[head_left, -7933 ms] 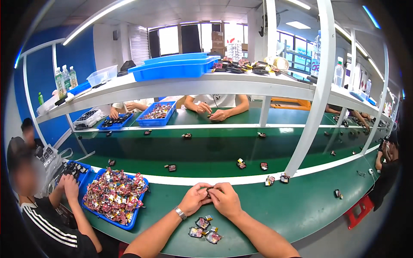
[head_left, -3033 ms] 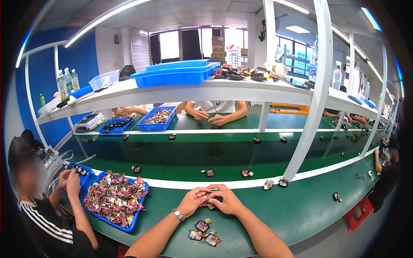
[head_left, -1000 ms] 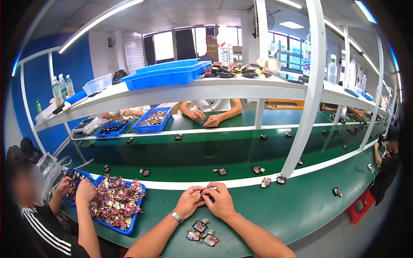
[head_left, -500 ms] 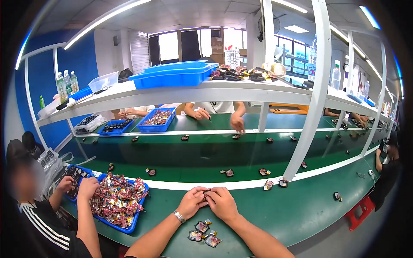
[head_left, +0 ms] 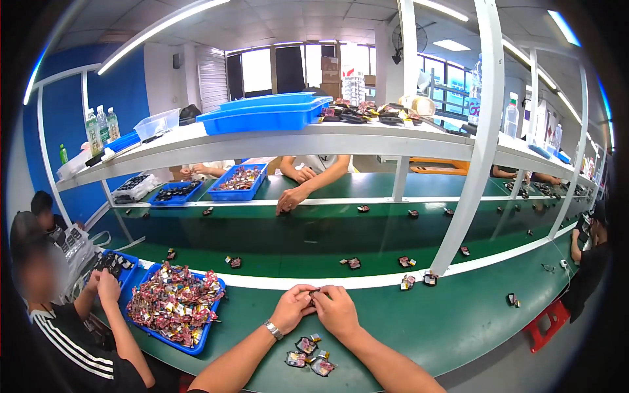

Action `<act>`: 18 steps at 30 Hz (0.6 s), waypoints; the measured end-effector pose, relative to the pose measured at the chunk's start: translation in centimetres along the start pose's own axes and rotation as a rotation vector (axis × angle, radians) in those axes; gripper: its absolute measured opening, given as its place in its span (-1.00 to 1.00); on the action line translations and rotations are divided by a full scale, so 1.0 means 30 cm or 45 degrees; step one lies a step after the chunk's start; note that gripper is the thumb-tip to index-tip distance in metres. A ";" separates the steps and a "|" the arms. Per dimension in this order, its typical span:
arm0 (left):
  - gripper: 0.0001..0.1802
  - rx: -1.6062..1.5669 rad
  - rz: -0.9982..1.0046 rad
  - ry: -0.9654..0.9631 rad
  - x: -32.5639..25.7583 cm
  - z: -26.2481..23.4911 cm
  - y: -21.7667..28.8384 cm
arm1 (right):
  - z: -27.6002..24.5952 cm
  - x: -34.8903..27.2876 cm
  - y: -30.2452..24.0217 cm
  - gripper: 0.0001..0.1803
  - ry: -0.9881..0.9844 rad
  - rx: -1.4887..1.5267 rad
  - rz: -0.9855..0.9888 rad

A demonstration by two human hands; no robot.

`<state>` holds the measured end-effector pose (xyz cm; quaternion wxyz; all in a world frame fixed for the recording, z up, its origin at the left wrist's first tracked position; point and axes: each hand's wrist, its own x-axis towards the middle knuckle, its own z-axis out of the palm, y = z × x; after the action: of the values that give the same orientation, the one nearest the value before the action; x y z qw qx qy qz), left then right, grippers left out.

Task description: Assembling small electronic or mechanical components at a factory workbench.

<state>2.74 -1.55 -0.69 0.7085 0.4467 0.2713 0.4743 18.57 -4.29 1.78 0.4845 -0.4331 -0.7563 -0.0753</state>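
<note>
My left hand (head_left: 293,309) and my right hand (head_left: 337,312) meet over the green worktable, fingertips closed around a small dark part (head_left: 315,292). Fingers cover most of that part; it looks like a small black casing. Nearer to me, between my forearms, a loose group of small electronic assemblies lies on the table. One assembly (head_left: 306,345) is dark-rimmed with a reddish inside. Another assembly (head_left: 296,359) sits just left of it, and a third assembly (head_left: 323,367) lies closest to me. Small silver-yellow pieces rest against them.
A blue tray (head_left: 204,339) heaped with reddish assemblies stands at my left, beside a seated co-worker (head_left: 72,340). Ahead, a green conveyor belt (head_left: 308,243) carries scattered assemblies. A white post (head_left: 462,209) and an overhead shelf (head_left: 341,139) frame the far side. A red stool (head_left: 548,325) stands right.
My hands stay nearly still. Assemblies on the belt have shifted slightly right. The co-worker opposite has moved a hand left onto the belt. The left neighbour's hands have come together away from the heaped tray.
</note>
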 end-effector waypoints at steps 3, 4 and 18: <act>-0.74 0.003 -0.016 -0.012 0.001 0.001 0.005 | -0.005 0.006 0.001 -0.84 -0.020 -0.061 -0.016; -0.74 0.007 -0.024 -0.018 0.000 0.001 0.005 | -0.006 0.006 0.003 -0.84 -0.047 -0.080 -0.024; -0.79 0.272 0.094 0.171 -0.002 0.037 -0.003 | 0.005 -0.006 0.044 -0.80 -0.133 0.574 0.490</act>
<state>3.64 -2.04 -0.26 0.6191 0.4966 0.3504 0.4973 19.46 -3.50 1.14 0.5343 -0.4531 -0.6819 0.2102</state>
